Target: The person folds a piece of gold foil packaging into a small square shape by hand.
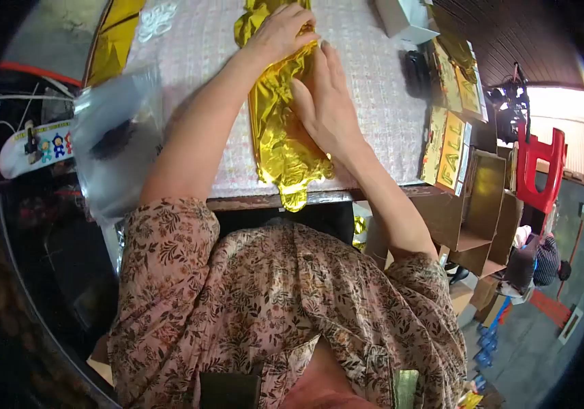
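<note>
A crinkled gold foil piece (281, 129) lies lengthwise on the pale quilted cloth (217, 102), its narrow tip hanging over the table's front edge. My left hand (283, 33) is on the upper part of the foil with its fingers curled; what its fingertips hold is too small to name. Just right of it, my right hand (327, 109) rests flat against the foil's right side, fingers stretched out and thumb apart.
Clear plastic bags (118, 136) hang over the left table edge. White strips (157, 22) lie at the upper left. On the right are a white box (406, 20), a black object (416, 73), cardboard boxes (479, 198) and a red stool (541, 167). Another person (548, 261) is far right.
</note>
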{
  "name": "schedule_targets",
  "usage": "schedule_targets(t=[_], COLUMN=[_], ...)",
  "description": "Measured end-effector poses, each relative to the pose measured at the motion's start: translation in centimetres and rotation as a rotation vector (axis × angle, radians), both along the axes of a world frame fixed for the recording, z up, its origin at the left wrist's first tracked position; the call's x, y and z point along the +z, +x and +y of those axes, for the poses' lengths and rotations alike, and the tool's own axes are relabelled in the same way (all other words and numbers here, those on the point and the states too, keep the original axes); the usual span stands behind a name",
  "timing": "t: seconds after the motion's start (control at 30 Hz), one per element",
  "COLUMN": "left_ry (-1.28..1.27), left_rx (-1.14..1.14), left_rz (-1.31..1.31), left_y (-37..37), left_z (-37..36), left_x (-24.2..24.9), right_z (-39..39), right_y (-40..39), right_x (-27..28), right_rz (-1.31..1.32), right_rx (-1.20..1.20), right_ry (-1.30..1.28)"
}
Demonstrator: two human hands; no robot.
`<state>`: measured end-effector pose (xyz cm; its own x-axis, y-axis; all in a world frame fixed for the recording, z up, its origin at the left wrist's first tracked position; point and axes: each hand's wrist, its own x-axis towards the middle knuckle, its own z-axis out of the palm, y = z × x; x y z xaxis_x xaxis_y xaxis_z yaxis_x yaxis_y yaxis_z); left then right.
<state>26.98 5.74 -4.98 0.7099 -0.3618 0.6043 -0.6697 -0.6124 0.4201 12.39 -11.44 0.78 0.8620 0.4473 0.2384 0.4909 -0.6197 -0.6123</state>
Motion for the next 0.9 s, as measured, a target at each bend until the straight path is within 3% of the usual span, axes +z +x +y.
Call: schedule_targets(t=[0.03, 0.13, 0.23, 0.37, 0.57, 0.77, 0.9], left_ry=[0.009, 0.035, -0.028, 0.181, 0.549, 0.709, 0.673], left_rx=[-0.016, 0.019, 0.038, 0.057, 0.107, 0.079, 0.074], left_rz=[-0.013, 0.105, 0.023, 0.134, 0.474, 0.613, 0.603], left_y=[0.0, 0.2, 0.2, 1.0, 4.7, 6.7, 8.0], left_z=[-0.2, -0.1, -0.4, 0.1, -0.7, -1.0, -0.3], left_x=[0.0, 0.0, -0.4, 0.4, 3.8, 5.8, 4.2], right_z=[0.7, 2.5, 2.9, 3.0, 3.0, 2.8, 2.7], right_y=[1.3, 2.2, 2.1, 1.7, 1.6, 1.6, 1.3], right_x=[-1.1, -3.7, -4.7, -4.6, -4.6, -4.2, -3.8], right_rz=[-0.208, -0.198, -0.263, -0.262, -0.262, -0.252, -0.258], right_rx=[-0.136, -0.155, -0.164, -0.171, -0.175, -0.128, -0.118], right_ry=[-0.140, -0.281, -0.333, -0.430, -0.399, -0.404, -0.415])
